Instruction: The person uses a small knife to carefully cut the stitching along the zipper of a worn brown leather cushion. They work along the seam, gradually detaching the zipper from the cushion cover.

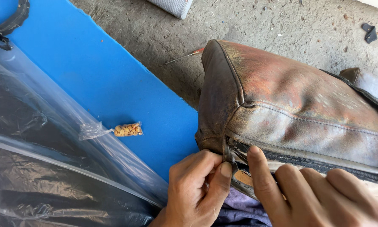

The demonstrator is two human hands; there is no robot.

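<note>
A worn brown leather bag (289, 105) with a zipper (306, 162) along its lower edge lies across the right of the view. My left hand (197, 189) pinches the bag's corner tab by the zipper's end between thumb and fingers. My right hand (319, 195) rests on the bag just below the zipper, index finger pointing up at the zipper line. Purple cloth (243, 210) shows under both hands.
A blue board (100, 75) lies on the concrete floor (256, 21). A small clear packet of yellow kernels (128, 130) rests on it. Clear plastic sheeting (42, 168) over dark material fills the lower left. A thin red-tipped stick (184, 55) lies on the floor.
</note>
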